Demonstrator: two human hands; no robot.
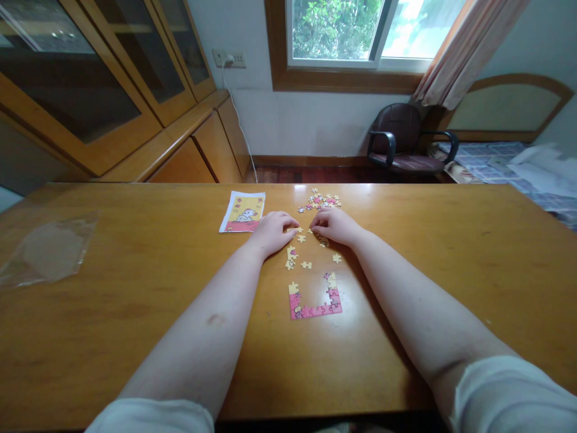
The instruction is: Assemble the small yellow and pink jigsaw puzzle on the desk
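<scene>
Both hands are at the middle of the table, fingertips facing each other a small distance apart. My left hand (277, 231) is closed, with thumb and fingers pinched at a small yellow puzzle piece (300, 230). My right hand (336, 225) is closed too, its fingertips on another pale piece, mostly hidden. Several loose yellow pieces (306, 265) lie just below the hands. Nearer to me is a joined U-shaped border of pink and yellow pieces (315, 311). Beyond my right hand is a heap of loose pieces (325, 200).
A printed picture sheet (243, 211) with a white figure lies left of my left hand. A clear plastic bag (51, 249) rests at the far left of the wooden table (148, 252). Beyond the table are a cabinet (180, 141), a chair (401, 138) and a bed (496, 162).
</scene>
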